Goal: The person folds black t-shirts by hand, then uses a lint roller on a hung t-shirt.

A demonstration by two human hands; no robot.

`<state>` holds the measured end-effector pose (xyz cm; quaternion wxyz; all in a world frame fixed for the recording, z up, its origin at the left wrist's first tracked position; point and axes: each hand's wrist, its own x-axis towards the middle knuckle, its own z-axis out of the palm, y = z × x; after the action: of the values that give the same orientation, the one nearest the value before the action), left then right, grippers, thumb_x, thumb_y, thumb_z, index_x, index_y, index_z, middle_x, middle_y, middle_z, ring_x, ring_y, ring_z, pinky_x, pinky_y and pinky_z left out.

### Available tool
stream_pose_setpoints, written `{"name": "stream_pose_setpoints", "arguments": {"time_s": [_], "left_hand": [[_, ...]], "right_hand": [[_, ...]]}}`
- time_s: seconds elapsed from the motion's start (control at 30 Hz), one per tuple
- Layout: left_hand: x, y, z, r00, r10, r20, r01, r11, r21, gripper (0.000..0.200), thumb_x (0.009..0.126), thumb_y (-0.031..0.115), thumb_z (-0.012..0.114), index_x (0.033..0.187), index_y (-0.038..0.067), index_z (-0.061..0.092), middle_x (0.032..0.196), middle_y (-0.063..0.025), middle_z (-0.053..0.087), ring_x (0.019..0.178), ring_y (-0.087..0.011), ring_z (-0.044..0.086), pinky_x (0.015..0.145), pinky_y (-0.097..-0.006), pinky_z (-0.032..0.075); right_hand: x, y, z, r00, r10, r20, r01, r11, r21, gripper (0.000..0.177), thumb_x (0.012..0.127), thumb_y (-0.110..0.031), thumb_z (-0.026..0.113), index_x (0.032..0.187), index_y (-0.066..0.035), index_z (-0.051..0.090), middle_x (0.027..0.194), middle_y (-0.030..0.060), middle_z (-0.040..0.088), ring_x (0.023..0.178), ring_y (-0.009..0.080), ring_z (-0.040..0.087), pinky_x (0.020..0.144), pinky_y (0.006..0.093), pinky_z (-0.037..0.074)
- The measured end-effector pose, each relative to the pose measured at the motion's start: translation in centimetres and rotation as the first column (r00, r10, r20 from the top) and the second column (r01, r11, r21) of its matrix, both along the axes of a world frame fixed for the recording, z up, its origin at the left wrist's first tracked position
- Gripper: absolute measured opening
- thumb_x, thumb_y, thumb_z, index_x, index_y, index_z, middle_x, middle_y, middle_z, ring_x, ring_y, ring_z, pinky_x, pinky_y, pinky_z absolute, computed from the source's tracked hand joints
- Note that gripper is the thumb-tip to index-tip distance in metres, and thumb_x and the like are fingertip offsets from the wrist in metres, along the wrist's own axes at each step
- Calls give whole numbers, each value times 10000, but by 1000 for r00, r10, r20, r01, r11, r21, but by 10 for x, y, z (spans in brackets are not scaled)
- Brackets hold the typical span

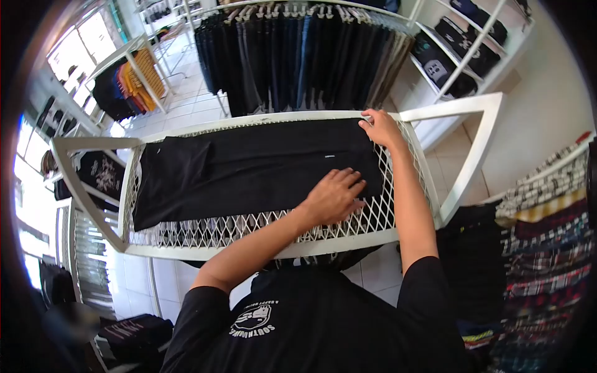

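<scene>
A long, folded black garment (261,165) lies spread across a white metal mesh rack (249,235). It has a few creases toward its left part and a small pale mark near its right end. My left hand (336,196) rests palm down on the garment's near right part, fingers apart. At the far right corner of the cloth is my right hand (380,128), its thumb and forefinger closing on the garment's edge beside the rack's frame. Part of that grip is hard to make out.
Behind the rack hangs a dense row of dark trousers (292,62). Shelves with caps and bags (460,50) stand at the far right. Folded plaid shirts (547,248) are stacked at right. Yellow and dark clothes (134,84) hang at the left.
</scene>
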<state>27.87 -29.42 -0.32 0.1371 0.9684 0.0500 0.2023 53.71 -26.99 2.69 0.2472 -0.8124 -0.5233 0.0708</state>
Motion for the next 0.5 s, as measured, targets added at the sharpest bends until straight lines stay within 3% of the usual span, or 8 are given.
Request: {"name": "stream_pose_setpoints", "arguments": {"time_s": [0.07,0.17,0.23,0.3,0.33,0.37,0.4,0.5], "left_hand": [[25,-17,-1,998,27,60,-28,1000,7,500,917,351,683,1294,29,618,1265,-190,616,1205,-341,563,1017,-453,448],[46,-32,-1,987,156,-39,-155,987,34,372,881,294,709,1165,59,659,1158,-123,639,1098,-286,593,907,-384,489],[50,-27,0,985,155,-74,-152,987,48,320,879,261,710,1118,56,658,1109,-120,657,1044,-285,623,856,-384,509],[46,-27,2,984,151,-98,-146,987,61,268,876,228,710,1071,52,656,1060,-118,675,990,-284,653,805,-384,530],[41,-24,6,968,216,125,-204,973,-105,243,873,202,709,1048,45,650,1001,-130,685,913,-293,672,759,-398,541],[33,-21,9,892,307,331,-220,936,-275,219,870,177,708,1025,37,643,941,-142,695,837,-302,690,714,-412,551],[17,-20,30,837,405,368,-243,878,-412,196,869,134,696,1020,23,638,903,-179,698,770,-333,693,700,-433,554],[-36,-11,57,689,652,317,-225,608,-762,150,945,99,631,1037,-5,573,684,-79,611,607,-143,593,579,-312,472]], "right_hand": [[10,19,-15,981,28,191,-36,999,38,272,868,-309,755,1050,-109,731,1134,182,672,1112,366,625,949,467,495],[15,30,-6,988,101,120,-92,993,-79,265,827,-302,802,1003,-112,743,1144,185,659,1129,373,602,984,462,477],[18,34,-3,949,197,247,-185,980,-71,232,836,-272,804,960,-93,722,1003,149,675,1029,345,645,916,435,503],[18,41,11,982,183,46,-175,974,-144,255,847,-263,791,961,-50,711,939,158,705,951,332,676,852,415,522],[23,48,12,978,210,-10,-210,969,-132,270,865,-264,771,951,-17,703,923,174,723,896,306,695,793,413,531],[30,57,17,970,233,-65,-241,955,-172,234,877,-250,744,994,-52,702,913,109,718,851,230,691,738,378,538],[27,59,30,939,249,-238,-285,950,-130,217,883,-234,728,1026,-73,697,898,59,701,820,180,675,698,342,531],[9,71,73,616,271,-740,-342,938,59,224,888,-177,653,1089,-87,695,904,0,668,765,105,636,606,278,514]]}}
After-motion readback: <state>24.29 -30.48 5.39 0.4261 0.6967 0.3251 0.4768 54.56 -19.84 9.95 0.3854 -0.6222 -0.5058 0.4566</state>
